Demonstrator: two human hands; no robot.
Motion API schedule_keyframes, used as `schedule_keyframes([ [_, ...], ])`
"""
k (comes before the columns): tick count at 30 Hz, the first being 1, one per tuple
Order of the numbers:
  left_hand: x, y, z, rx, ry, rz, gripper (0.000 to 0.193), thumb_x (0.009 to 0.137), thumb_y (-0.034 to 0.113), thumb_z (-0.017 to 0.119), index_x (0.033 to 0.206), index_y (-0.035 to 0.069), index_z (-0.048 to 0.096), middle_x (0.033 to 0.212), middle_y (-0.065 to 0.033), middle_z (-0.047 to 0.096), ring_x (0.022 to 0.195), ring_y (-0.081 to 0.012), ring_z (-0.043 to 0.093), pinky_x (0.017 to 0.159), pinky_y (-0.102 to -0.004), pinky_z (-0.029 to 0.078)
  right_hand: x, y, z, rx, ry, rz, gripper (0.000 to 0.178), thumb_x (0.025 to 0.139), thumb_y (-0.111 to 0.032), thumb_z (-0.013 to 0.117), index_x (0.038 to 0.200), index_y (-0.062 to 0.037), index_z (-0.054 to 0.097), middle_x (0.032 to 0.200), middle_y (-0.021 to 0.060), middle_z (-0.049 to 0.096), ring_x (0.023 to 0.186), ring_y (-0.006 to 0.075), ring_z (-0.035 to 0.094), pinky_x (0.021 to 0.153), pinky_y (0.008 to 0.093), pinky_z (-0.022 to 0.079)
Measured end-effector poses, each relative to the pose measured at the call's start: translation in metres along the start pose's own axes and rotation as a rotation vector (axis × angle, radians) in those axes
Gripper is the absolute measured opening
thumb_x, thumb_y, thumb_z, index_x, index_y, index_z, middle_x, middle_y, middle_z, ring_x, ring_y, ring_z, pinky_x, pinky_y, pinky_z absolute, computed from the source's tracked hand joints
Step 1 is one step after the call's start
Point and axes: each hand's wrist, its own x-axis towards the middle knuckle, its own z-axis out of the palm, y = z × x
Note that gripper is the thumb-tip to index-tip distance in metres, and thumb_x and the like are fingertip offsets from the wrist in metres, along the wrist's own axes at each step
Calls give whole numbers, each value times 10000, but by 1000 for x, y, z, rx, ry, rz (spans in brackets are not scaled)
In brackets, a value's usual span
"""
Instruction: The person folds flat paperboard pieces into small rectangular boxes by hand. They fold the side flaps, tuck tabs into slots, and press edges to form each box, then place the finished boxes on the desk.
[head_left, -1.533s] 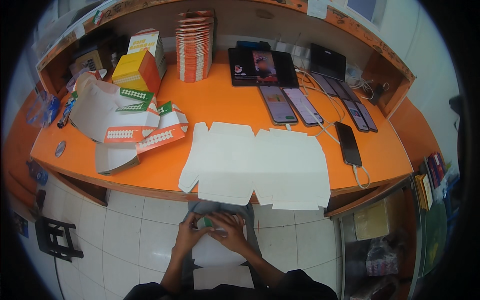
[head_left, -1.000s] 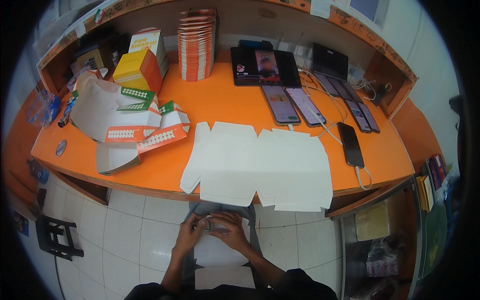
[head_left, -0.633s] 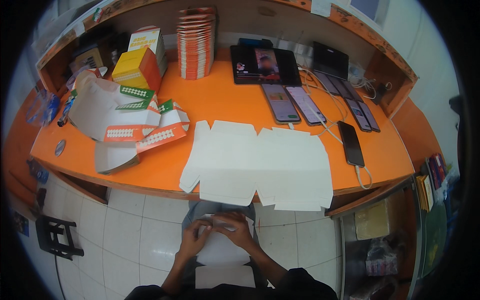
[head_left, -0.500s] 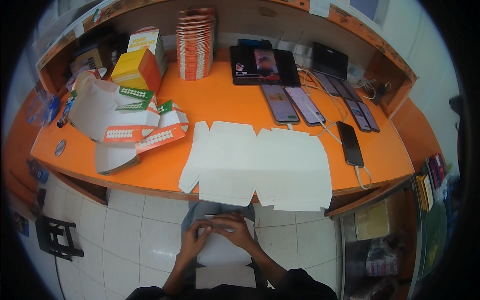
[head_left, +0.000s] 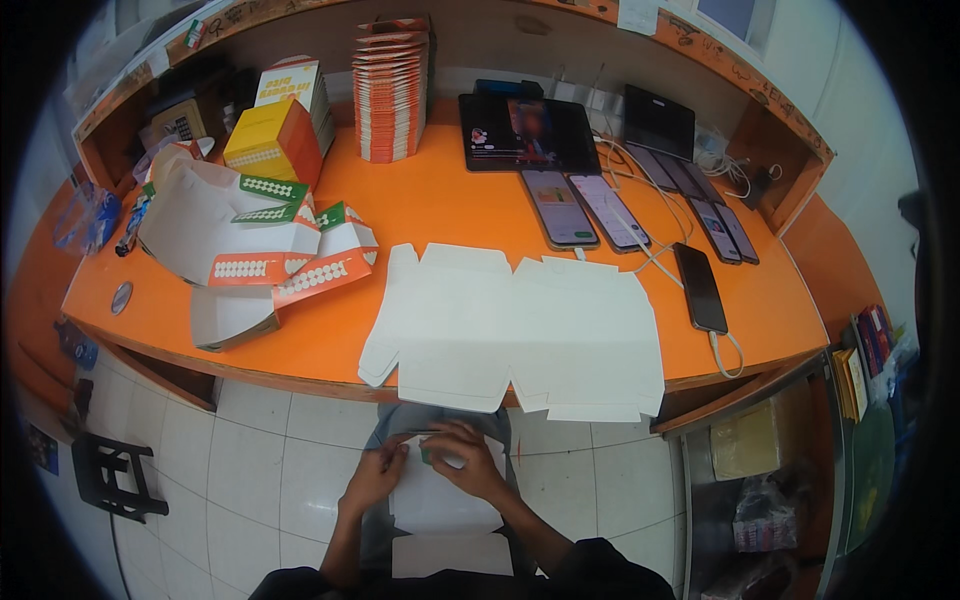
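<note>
In the lower centre of the frame, a smooth white card carton [head_left: 440,505] lies across the lap, its broad panel flat and pale, a crease setting off a lower flap, with a small green patch near its top edge. The left hand [head_left: 377,474] and right hand [head_left: 465,462] curl their fingers at that edge, though blur leaves me unable to tell whether either grips it. Above, a matte white notched cardboard blank [head_left: 515,330] overhangs the glossy orange desk [head_left: 455,215].
</note>
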Motion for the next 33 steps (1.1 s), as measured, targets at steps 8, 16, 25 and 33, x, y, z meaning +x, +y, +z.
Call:
schedule_keyframes([
  [8,-2,3,4,-20,74,66,333,906,102,562,1235,51,554,634,-138,573,565,-171,549,593,-295,462,-4,1,0,43,50,142,162,742,-89,736,888,-92,664,837,32,678,823,188,635,780,355,456],
  [16,-4,6,2,-14,109,81,372,862,68,618,1226,64,542,625,-110,585,533,-158,552,568,-284,458,-11,-6,5,342,39,333,192,742,-23,720,882,-20,588,784,31,658,730,106,642,687,240,514],
  [25,2,-3,8,-12,475,268,284,805,93,699,1071,41,616,799,-92,647,676,-164,608,637,-276,478,-28,-19,5,377,-39,302,212,732,53,675,874,-40,547,867,31,608,867,94,596,814,260,477],
  [33,-15,7,7,-86,141,151,160,804,147,735,866,21,657,738,-75,622,646,-101,538,592,-255,436,-28,-8,-6,820,259,489,175,785,64,656,862,-47,545,890,41,609,839,102,588,810,255,458],
])
